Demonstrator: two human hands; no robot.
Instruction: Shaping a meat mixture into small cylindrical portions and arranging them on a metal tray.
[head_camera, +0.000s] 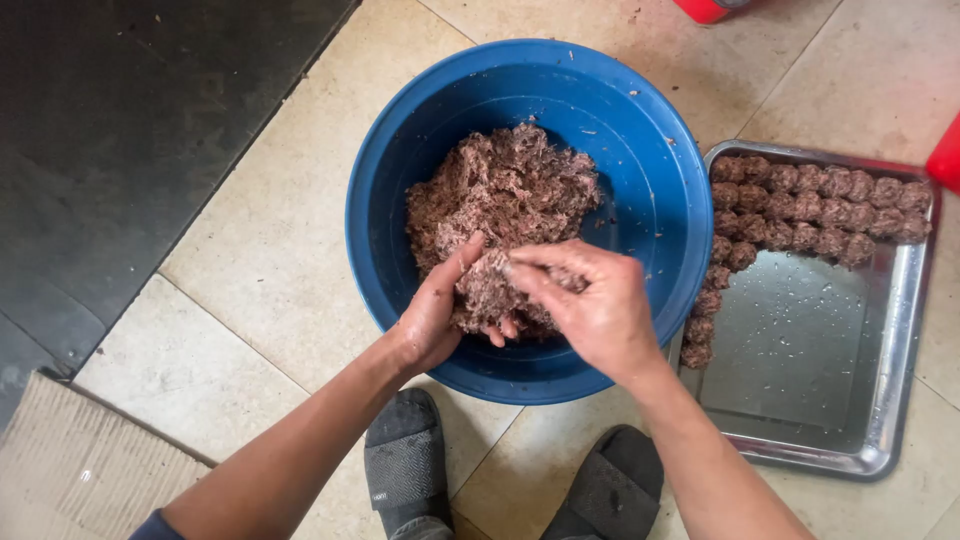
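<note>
A big blue plastic bowl (640, 150) stands on the tiled floor and holds a heap of brown minced mixture (505, 185). Over the bowl's near side, my left hand (435, 315) cups a lump of the mixture (490, 290) from below. Above it, my right hand (595, 300) presses on the same lump with curled fingers. Both hands touch the lump and each other.
A steel tray (810, 400) lies right of the bowl, with several brown balls (820, 205) along its far and left edges. My two grey slippers (405, 465) sit under the bowl's near rim. Cardboard (70, 475) lies bottom left, beside a dark mat (120, 120). Red objects (945, 155) stand at the top right.
</note>
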